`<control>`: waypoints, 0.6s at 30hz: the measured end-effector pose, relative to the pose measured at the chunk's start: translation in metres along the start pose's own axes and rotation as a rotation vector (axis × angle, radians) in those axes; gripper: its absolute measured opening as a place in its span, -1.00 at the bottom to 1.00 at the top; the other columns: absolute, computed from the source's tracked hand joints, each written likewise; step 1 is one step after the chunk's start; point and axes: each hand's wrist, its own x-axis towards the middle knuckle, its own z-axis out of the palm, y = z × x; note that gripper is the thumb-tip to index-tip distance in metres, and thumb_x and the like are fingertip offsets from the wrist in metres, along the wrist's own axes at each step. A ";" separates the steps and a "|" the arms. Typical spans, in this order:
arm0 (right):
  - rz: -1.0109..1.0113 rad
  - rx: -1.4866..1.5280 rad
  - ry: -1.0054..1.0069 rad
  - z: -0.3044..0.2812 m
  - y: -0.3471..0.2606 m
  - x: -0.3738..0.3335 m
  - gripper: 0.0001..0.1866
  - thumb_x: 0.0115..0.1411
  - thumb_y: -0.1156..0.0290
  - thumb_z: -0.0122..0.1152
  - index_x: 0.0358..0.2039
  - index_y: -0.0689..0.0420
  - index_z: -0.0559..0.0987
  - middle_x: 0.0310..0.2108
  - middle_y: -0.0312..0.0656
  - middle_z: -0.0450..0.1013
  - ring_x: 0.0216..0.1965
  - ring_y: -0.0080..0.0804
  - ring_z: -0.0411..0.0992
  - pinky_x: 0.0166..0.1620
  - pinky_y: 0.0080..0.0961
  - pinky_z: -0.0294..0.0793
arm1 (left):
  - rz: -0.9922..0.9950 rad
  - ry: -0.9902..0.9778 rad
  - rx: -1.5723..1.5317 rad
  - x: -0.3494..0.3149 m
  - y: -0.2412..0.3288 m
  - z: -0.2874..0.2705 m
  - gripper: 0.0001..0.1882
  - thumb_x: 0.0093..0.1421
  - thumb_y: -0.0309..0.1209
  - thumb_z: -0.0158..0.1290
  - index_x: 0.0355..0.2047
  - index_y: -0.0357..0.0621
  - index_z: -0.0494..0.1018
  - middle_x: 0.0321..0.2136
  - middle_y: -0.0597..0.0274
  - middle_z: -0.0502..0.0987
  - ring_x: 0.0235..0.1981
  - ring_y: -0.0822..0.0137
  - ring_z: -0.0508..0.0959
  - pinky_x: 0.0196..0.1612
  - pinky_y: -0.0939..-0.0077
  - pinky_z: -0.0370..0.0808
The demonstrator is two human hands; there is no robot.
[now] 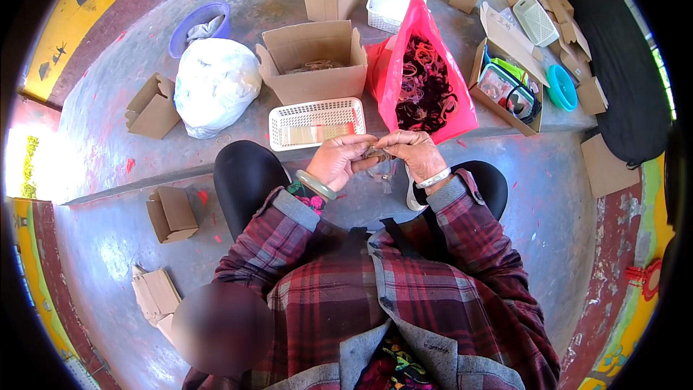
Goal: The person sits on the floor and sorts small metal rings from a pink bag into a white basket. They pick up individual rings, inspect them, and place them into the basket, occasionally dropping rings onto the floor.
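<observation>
My left hand (pixel 339 163) and my right hand (pixel 413 153) meet above my lap, between my knees. Both are closed, with fingertips pinched round a small brownish item (pixel 375 153); fingers cover most of it, so its kind is unclear. Just beyond them sits a white plastic basket (pixel 278 128) with a row of pale flat cards (pixel 310 134) inside. To its right leans an open pink plastic bag (pixel 462 112), filled with dark and pink looped bands (pixel 426 79) that look like hair ties.
Behind the basket stands an open cardboard box (pixel 314 85). Further left are a stuffed white bag (pixel 218 87), a purple basin (pixel 178 37) and a small carton (pixel 153 112). A box of mixed items (pixel 505 97) and a teal basin (pixel 561 88) stand right. A raised step edge (pixel 173 166) crosses the floor.
</observation>
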 end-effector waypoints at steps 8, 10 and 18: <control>-0.116 -0.140 -0.018 0.001 -0.003 0.000 -0.85 -0.01 0.66 0.03 -0.48 0.26 0.59 -0.50 -0.23 0.46 -0.44 -0.54 0.40 -0.31 -0.62 0.39 | -0.004 -0.064 -0.041 0.002 0.000 -0.006 -0.70 0.17 -0.52 -0.11 -0.13 -0.51 0.31 -0.21 -0.11 0.44 -0.18 0.08 0.50 -0.05 0.37 0.45; -0.146 -0.199 -0.020 0.000 -0.004 0.000 -0.84 -0.03 0.67 0.02 -0.50 0.25 0.59 -0.51 -0.23 0.44 -0.43 -0.54 0.39 -0.31 -0.63 0.39 | -0.029 -0.076 -0.115 0.002 0.003 -0.005 -0.70 0.17 -0.49 -0.10 -0.14 -0.49 0.32 -0.21 -0.10 0.44 -0.19 0.10 0.50 -0.05 0.37 0.46; -0.276 -0.434 -0.053 0.001 -0.003 0.001 -0.76 -0.12 0.74 -0.01 -0.51 0.19 0.60 -0.56 -0.22 0.41 -0.43 -0.49 0.39 -0.31 -0.60 0.41 | 0.003 -0.009 0.044 0.004 -0.002 -0.003 -0.75 0.15 -0.46 -0.03 -0.23 -0.43 0.38 -0.28 -0.01 0.48 -0.25 0.21 0.53 -0.13 0.46 0.50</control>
